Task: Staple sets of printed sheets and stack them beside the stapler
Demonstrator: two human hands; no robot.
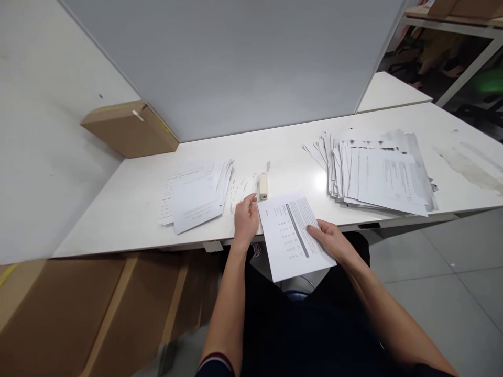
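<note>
Paper (295, 238) in our head view lies across the front edge of the desk (291, 152), between the piles, our right hand (334, 242) with its grip closed on the right side, thumb on top, likely to keep it level, while our left hand (246, 220) has its grip loosely open near the far left corner, whether touching we cannot tell. We count two piles, left (196, 201) and right (387, 180), their sheets too overlapped to number, one cream tool (263, 186) and one cardboard box (129, 131) on top.
</note>
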